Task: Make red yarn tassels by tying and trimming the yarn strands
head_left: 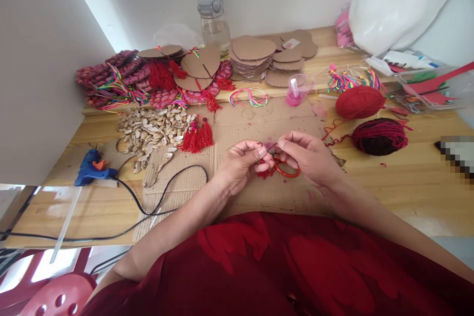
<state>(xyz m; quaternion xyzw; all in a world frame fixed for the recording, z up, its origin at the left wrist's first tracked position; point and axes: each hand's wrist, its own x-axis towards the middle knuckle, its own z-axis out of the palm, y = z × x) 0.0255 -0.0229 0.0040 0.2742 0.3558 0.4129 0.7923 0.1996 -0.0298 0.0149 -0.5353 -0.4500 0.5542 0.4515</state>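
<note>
My left hand [246, 160] and my right hand [305, 153] are close together over the cardboard sheet [237, 133], fingertips pinched. Between them runs a short dark red strand of yarn [272, 147], an end in each pinch. Just below lie scissors with orange handles [288, 174], their blades partly hidden by my fingers. Some red yarn, perhaps a tassel [264, 174], shows under my left fingers. A red ball of yarn [360, 102] and a dark magenta ball of yarn [379, 137] rest to the right, with loose strands trailing toward my right hand.
Peanut shells [155, 128] and red tassels [198, 136] lie to the left, near a blue glue gun [91, 168] with its black cord [163, 197]. Cardboard discs [254, 49], a water bottle [215, 24] and a cup of pink liquid [294, 98] stand behind. A plastic box [433, 91] sits right.
</note>
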